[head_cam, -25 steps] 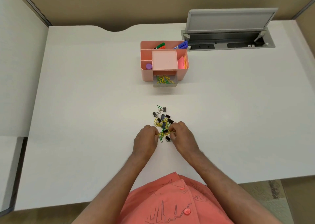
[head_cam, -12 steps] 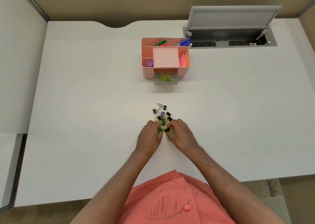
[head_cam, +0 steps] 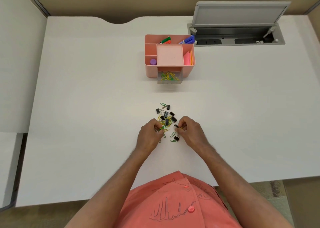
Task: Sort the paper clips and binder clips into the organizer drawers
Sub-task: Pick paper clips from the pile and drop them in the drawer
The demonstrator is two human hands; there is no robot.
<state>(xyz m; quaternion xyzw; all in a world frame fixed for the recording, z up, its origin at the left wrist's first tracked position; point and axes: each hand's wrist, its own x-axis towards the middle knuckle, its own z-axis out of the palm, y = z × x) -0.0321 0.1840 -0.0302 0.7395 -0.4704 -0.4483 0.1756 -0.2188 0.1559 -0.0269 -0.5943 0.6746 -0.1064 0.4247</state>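
A small pile of clips (head_cam: 165, 116) lies mid-table: black binder clips mixed with yellow and green paper clips. My left hand (head_cam: 150, 136) pinches green and yellow paper clips at the pile's near left edge. My right hand (head_cam: 189, 130) pinches a yellow paper clip at the near right edge, with a black binder clip right at its fingertips. A loose binder clip (head_cam: 176, 138) and green paper clip (head_cam: 173, 141) lie between my hands. Farther back stands the pink organizer (head_cam: 151, 71); its clear drawer (head_cam: 169, 82) is pulled out and holds yellow and green paper clips.
The organizer's top compartments hold markers (head_cam: 187, 40), a purple cap (head_cam: 153, 61) and pink and orange sticky notes (head_cam: 188, 58). A grey cable hatch (head_cam: 237, 28) stands open at the back right. The white table's (head_cam: 86, 106) front edge is close to my body.
My hands have drawn slightly apart, each lifting paper clips out of the pile's near edge. A binder clip and a green paper clip between them now show.
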